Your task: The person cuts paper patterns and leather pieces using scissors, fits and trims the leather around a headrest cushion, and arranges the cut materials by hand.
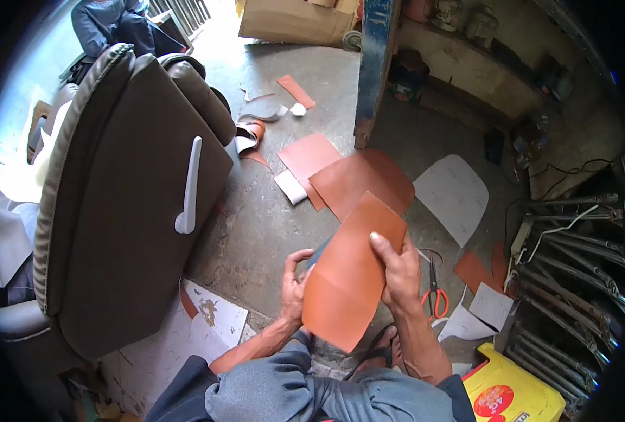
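An orange-brown leather piece [351,281], cut with a curved outline, is held over my lap. My right hand [400,271] grips its right edge, thumb on top and fingers beneath. My left hand [296,290] is curled at its left edge, its fingertips partly hidden behind the piece. A dark bluish patch shows behind the leather, too covered to name. On the floor beyond lie a larger brown leather piece [368,179] and a pinkish one [309,156]. Orange-handled scissors [435,292] rest on the floor right of my right hand.
A dark upholstered seat part [129,204] with a white lever [190,186] stands at left. Pale cut sheets [454,197] and scraps [485,309] lie at right, near stacked metal frames [572,274]. A yellow box [513,387] is at lower right. Another person [115,28] sits at top left.
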Demonstrator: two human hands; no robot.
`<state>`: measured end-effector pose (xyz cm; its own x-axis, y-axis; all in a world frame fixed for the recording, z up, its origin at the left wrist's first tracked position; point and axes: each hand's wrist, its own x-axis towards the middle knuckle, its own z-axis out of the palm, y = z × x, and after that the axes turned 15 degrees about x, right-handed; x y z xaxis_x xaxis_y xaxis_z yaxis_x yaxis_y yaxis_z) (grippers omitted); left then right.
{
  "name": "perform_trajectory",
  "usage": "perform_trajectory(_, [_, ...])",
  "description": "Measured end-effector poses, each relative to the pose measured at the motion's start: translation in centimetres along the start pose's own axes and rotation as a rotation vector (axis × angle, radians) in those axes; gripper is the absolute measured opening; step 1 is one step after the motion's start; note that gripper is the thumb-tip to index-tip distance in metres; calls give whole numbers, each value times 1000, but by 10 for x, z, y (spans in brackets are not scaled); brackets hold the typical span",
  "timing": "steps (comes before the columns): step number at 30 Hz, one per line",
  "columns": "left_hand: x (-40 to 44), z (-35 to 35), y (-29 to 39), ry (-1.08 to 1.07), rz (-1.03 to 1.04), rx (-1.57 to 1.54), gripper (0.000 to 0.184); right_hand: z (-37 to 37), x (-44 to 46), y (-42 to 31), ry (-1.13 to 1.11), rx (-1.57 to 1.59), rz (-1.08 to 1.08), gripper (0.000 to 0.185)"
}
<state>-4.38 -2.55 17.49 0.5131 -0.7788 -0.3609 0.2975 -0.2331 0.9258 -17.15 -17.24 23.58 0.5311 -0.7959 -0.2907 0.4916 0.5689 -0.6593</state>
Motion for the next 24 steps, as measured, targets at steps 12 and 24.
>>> perform_trajectory(12, [7, 13, -21, -60, 181, -132, 51, -39, 14, -6, 235, -208, -382, 36])
perform_trajectory(24, [11, 19, -17, 161, 209, 322, 49, -52, -11, 3, 236, -219, -278, 73])
